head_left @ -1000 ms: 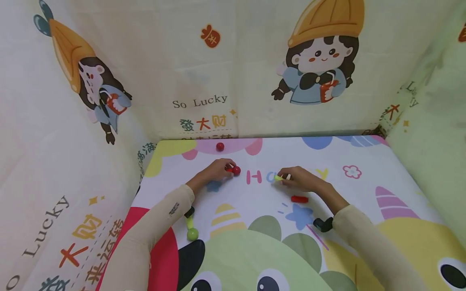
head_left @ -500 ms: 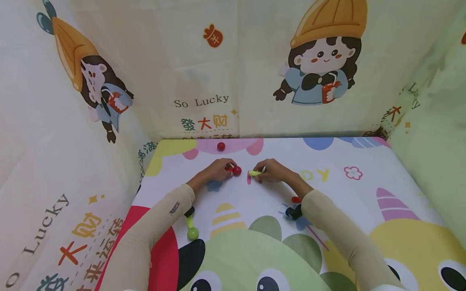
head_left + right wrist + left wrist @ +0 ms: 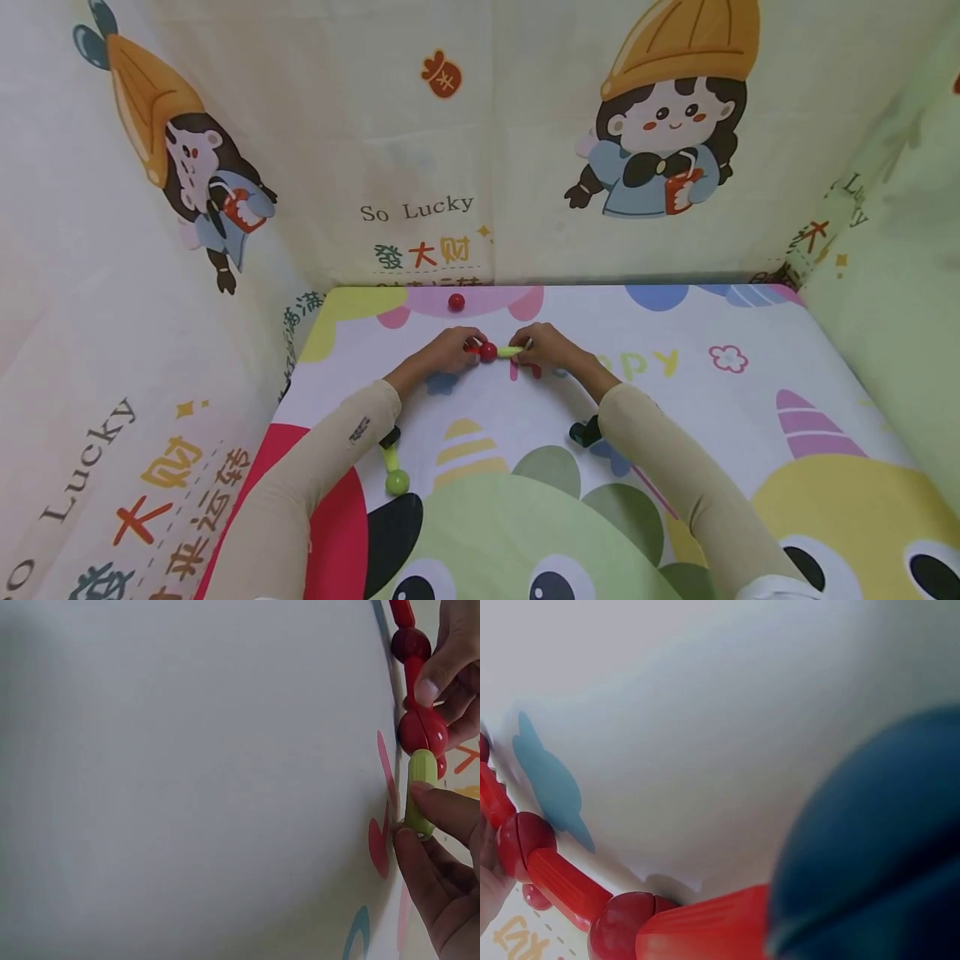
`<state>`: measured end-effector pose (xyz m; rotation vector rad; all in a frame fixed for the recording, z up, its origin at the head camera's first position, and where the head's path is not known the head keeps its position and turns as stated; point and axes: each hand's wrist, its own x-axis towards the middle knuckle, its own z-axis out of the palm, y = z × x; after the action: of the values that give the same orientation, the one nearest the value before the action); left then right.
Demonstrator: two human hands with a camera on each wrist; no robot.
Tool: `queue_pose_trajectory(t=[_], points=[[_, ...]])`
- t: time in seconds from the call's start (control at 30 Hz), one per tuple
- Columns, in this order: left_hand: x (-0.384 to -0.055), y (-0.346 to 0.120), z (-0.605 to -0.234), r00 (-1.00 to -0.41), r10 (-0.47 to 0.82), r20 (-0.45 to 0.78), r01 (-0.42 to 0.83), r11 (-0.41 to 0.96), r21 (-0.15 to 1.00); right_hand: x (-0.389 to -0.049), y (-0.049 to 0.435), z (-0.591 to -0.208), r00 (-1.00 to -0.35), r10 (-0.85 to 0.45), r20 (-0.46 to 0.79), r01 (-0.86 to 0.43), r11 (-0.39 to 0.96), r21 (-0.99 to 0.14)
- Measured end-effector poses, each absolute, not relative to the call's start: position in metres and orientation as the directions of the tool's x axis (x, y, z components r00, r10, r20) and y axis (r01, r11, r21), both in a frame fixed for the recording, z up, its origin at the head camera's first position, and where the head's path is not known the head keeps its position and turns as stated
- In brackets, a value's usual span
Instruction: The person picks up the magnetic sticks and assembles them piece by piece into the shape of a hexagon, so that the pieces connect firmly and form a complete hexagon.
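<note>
My left hand (image 3: 452,348) grips a red toy rod near the back middle of the table, with a red ball (image 3: 488,352) at the rod's end. From the right, my right hand (image 3: 549,343) pinches a yellow-green rod (image 3: 421,776) between thumb and fingers. The tip of that rod meets the red ball in the right wrist view. More red rods (image 3: 566,889) and red balls (image 3: 622,926) form a chain in the left wrist view, running to a dark blue rounded piece (image 3: 885,847) close to the lens.
A loose red ball (image 3: 457,302) lies at the table's back edge. Near my left sleeve sits a green ball (image 3: 397,482) with a yellow-green rod (image 3: 390,457) joined to it. Printed curtains (image 3: 525,242) stand behind and beside the patterned table (image 3: 465,400).
My right hand has moved left with the yellow-green rod, bringing its tip to the red ball. The left hand stays put. A loose red rod is now hidden by the right arm.
</note>
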<state>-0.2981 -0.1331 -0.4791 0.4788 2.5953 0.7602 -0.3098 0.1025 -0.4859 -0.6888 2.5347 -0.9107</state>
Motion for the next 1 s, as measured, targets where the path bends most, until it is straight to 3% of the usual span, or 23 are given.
queue_pose_trajectory(t=[0.6, 0.8, 1.0], points=[[-0.292, -0.144, -0.469, -0.886, 0.395, -0.242, 0.171, 0.764, 0.622, -0.308, 0.099, -0.490, -0.840, -0.516, -0.169, -0.280, 0.678, -0.680], [-0.281, -0.173, -0.449, -0.912, 0.342, -0.225, 0.119, 0.747, 0.654, -0.309, 0.104, -0.488, -0.836, -0.524, -0.164, -0.295, 0.680, -0.671], [-0.260, -0.219, -0.438, -0.910, 0.262, -0.322, 0.005, 0.782, 0.623, -0.308, 0.106, -0.488, -0.827, -0.540, -0.154, -0.312, 0.671, -0.673]])
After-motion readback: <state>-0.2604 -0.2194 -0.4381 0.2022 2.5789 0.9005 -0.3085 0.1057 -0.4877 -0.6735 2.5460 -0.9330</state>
